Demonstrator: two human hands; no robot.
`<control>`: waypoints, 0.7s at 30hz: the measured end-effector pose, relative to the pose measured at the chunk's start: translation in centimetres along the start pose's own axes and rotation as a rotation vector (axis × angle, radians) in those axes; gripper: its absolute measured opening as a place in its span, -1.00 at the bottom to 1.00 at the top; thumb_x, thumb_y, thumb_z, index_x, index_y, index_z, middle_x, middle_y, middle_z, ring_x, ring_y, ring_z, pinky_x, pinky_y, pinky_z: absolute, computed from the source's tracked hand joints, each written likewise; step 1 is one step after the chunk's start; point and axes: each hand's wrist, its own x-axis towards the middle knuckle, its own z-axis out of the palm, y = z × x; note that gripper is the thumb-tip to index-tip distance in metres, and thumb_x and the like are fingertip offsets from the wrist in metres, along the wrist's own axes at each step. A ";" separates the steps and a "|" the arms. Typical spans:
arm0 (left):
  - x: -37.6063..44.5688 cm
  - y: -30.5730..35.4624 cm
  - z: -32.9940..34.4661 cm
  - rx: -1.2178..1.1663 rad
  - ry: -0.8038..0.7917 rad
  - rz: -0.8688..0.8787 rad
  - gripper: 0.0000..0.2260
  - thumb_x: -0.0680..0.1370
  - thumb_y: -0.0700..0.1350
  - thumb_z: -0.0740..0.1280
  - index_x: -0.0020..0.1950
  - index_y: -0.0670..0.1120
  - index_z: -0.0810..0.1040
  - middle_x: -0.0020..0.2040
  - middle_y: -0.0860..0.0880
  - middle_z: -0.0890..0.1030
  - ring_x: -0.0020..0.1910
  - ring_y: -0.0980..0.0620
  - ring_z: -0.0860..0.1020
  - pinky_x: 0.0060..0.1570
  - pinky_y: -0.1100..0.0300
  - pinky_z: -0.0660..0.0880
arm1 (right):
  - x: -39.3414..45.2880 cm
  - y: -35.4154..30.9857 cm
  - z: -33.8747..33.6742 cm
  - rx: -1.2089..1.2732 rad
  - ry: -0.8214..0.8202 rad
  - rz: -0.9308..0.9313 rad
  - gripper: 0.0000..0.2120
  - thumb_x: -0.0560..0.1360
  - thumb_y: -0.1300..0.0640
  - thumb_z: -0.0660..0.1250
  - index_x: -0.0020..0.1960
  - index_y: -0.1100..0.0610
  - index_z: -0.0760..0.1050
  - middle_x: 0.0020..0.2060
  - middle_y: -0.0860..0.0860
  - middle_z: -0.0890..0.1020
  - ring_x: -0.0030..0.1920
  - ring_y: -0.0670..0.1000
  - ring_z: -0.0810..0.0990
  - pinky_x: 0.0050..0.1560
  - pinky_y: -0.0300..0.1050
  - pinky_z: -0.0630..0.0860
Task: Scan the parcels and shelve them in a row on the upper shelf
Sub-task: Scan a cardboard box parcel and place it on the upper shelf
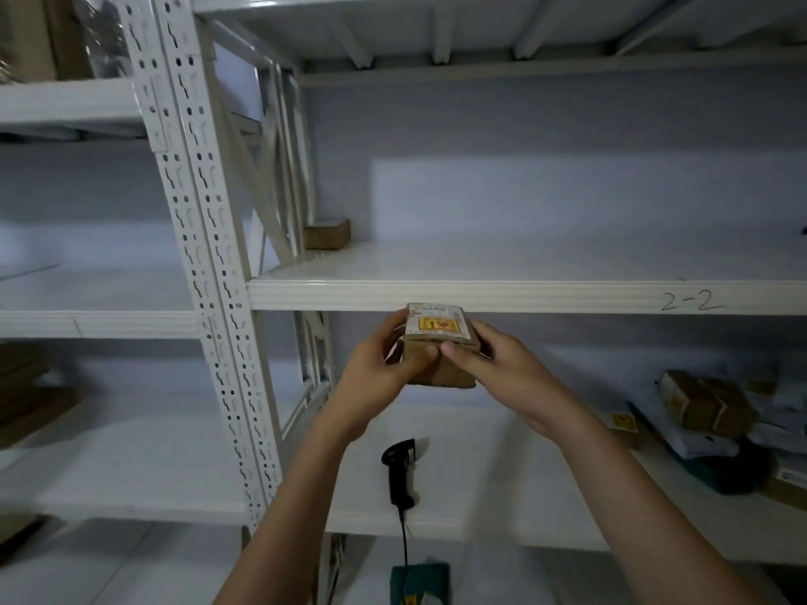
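Small cardboard parcel (pixel 440 348) gripped by left hand (pixel 384 377) and right hand (pixel 502 369), just below upper shelf (pixel 480 294) edge. Lift clear, set beside brown parcel (pixel 327 233) at left rear, label outward.

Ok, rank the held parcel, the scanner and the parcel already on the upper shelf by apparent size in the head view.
1. Held parcel
2. Scanner
3. Shelved parcel, though it sits farther away, so its true size is unsure.

Dim room: white metal shelving (pixel 524 294) with perforated uprights (pixel 192 211) against a pale wall (pixel 567 137), front edge marked "2-2" (pixel 690 301).
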 end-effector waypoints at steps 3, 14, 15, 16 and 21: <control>0.6 2.3 -0.9 0.019 0.041 0.058 -0.54 0.53 -0.06 0.42 0.42 0.06 0.44 0.24 0.14 0.61 0.24 0.24 0.54 0.19 0.29 0.52 | 0.7 -2.7 0.2 -0.020 0.033 -0.076 -0.62 0.57 -0.05 0.37 0.38 -0.18 0.47 0.20 -0.28 0.63 0.22 -0.27 0.56 0.24 -0.23 0.48; 8.9 2.1 -7.7 0.142 0.082 0.119 -0.40 0.44 0.17 0.46 0.44 0.06 0.42 0.24 0.10 0.62 0.24 0.15 0.56 0.30 0.00 0.48 | 9.7 -6.1 3.1 -0.141 0.157 -0.168 -0.60 0.61 -0.04 0.31 0.44 -0.06 0.42 0.28 -0.10 0.56 0.23 -0.13 0.54 0.07 -0.37 0.45; 9.9 1.7 -8.6 0.169 0.085 0.111 -0.37 0.42 0.21 0.45 0.44 0.06 0.42 0.23 0.10 0.62 0.24 0.16 0.56 0.30 0.01 0.48 | 11.0 -6.2 3.4 -0.167 0.159 -0.172 -0.60 0.62 -0.03 0.30 0.44 -0.04 0.43 0.26 -0.10 0.56 0.22 -0.12 0.54 0.07 -0.37 0.44; 11.1 1.2 -9.6 0.200 0.089 0.116 -0.37 0.42 0.23 0.45 0.43 0.05 0.44 0.21 0.10 0.63 0.22 0.16 0.57 0.28 0.01 0.50 | 12.2 -6.4 3.8 -0.201 0.157 -0.174 -0.60 0.62 -0.02 0.30 0.44 -0.01 0.42 0.25 -0.10 0.56 0.21 -0.13 0.53 0.07 -0.39 0.43; 17.0 -0.8 -14.4 0.339 0.060 0.117 -0.43 0.40 0.26 0.42 0.32 0.00 0.53 0.10 0.07 0.67 0.11 0.13 0.62 0.18 0.00 0.56 | 18.4 -6.2 4.8 -0.257 0.047 -0.097 -0.46 0.52 -0.01 0.46 0.45 -0.04 0.39 0.24 -0.12 0.54 0.23 -0.11 0.55 0.17 -0.23 0.51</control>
